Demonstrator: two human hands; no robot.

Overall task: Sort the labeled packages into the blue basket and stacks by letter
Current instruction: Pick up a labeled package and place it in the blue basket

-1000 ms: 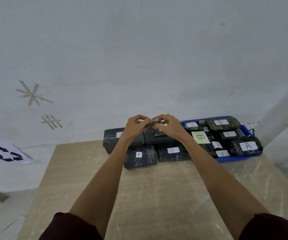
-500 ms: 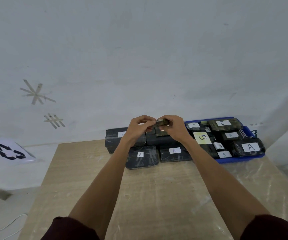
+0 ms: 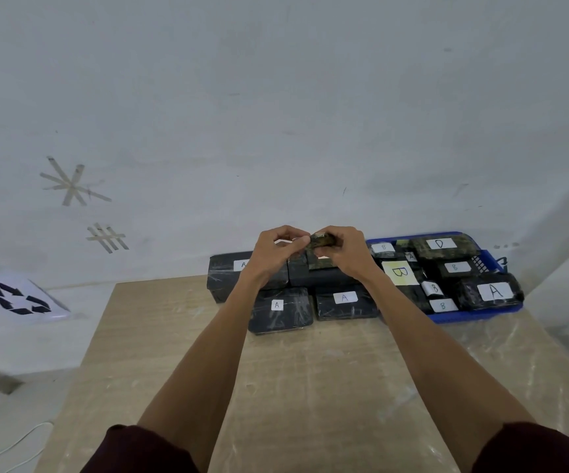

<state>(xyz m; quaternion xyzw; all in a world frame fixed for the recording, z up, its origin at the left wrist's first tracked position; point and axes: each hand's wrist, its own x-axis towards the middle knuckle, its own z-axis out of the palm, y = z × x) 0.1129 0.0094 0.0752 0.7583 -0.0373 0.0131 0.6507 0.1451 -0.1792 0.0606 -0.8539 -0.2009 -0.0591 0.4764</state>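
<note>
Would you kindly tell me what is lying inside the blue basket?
The blue basket holds dark wrapped packages: the D package, a large A package, a yellow-labelled B package and several small B ones. Whatever lies beneath them is covered.

Package labels point(image 3: 344, 297): A, B, D

The blue basket point(image 3: 474, 315) was crowded with dark wrapped packages labelled B, D point(image 3: 441, 245) and A point(image 3: 491, 291). Just left of the basket lay black A packages: two flat in front point(image 3: 280, 310), others stacked behind point(image 3: 228, 274). Above that stack, a small mottled package point(image 3: 322, 240) was pinched between the left hand point(image 3: 276, 247) and right hand point(image 3: 348, 254).
</note>
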